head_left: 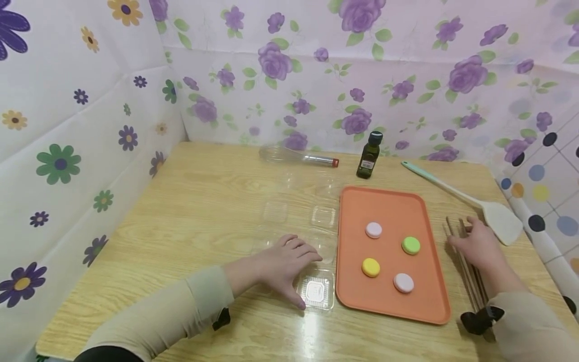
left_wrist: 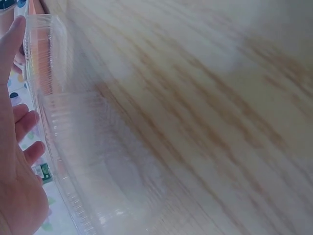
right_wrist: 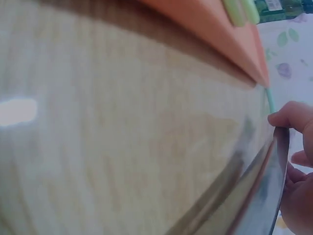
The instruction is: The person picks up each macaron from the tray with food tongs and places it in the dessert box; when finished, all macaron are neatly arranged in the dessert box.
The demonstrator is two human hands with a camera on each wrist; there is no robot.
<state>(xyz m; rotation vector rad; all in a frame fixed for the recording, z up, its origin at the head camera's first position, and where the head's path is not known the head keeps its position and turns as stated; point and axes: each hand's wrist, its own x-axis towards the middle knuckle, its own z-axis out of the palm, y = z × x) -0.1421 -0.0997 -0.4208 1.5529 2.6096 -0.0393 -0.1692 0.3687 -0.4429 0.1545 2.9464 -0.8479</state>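
Observation:
My left hand [head_left: 287, 264] is spread over clear plastic boxes [head_left: 318, 291] left of the tray, thumb near the nearest one. In the left wrist view its fingers lie along the ridged rim of a clear box [left_wrist: 93, 161], not curled round it. At the right my right hand [head_left: 481, 249] holds long metal tongs [head_left: 470, 281], thumb on one side and fingers on the other. The right wrist view has the thumb at the end of a metal strip [right_wrist: 261, 196]. Pink macarons [head_left: 403, 283], a yellow one [head_left: 371, 267] and a green one [head_left: 411, 245] lie on the orange tray [head_left: 384, 201].
Behind the boxes lies a whisk [head_left: 298, 157]. A dark bottle [head_left: 369, 155] stands beyond the tray. A white spatula with a green handle end [head_left: 499, 221] lies beyond the right hand. Flowered cloth [head_left: 316, 90] hangs along the table's back.

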